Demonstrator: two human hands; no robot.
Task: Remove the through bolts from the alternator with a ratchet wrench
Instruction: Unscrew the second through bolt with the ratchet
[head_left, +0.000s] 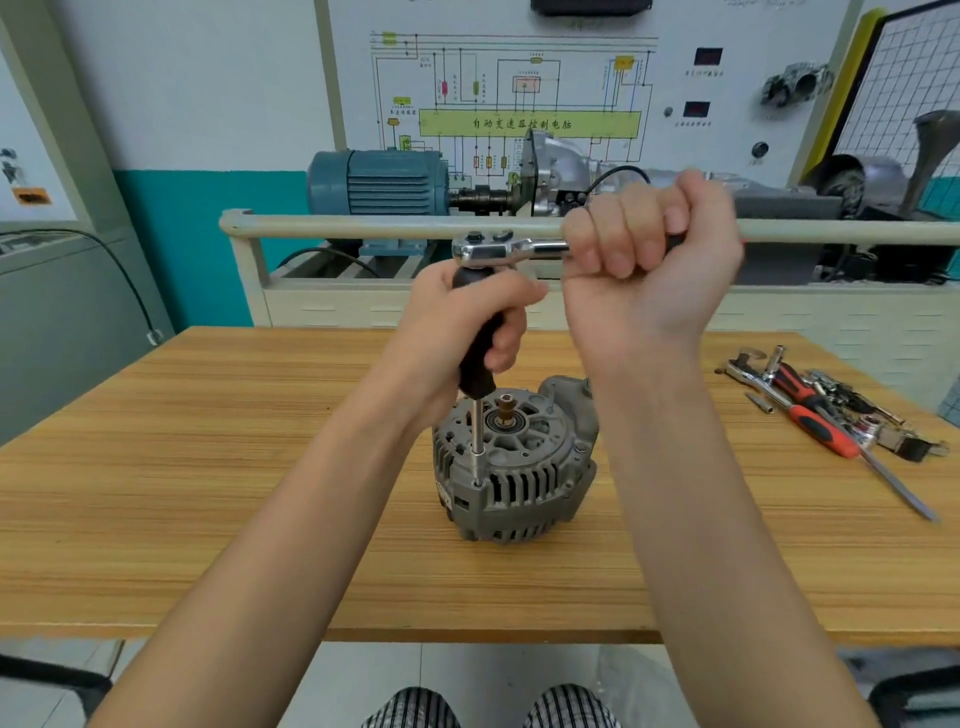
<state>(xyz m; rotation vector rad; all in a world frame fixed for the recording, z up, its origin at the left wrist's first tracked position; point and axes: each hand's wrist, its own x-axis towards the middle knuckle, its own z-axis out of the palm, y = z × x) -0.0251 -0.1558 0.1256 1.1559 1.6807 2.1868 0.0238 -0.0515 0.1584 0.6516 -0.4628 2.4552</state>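
A grey alternator stands on the wooden table with its shaft pointing up. A chrome ratchet wrench sits on top of a black-handled extension driver, whose steel shank and socket reach down to a through bolt at the alternator's front left rim. My left hand grips the black handle. My right hand grips the ratchet's handle, which points to the right and is mostly hidden by the fingers.
Loose tools, including red-handled screwdrivers and wrenches, lie on the table at the right. Behind the table stands a training bench with a beige rail, a blue motor and a wiring diagram board.
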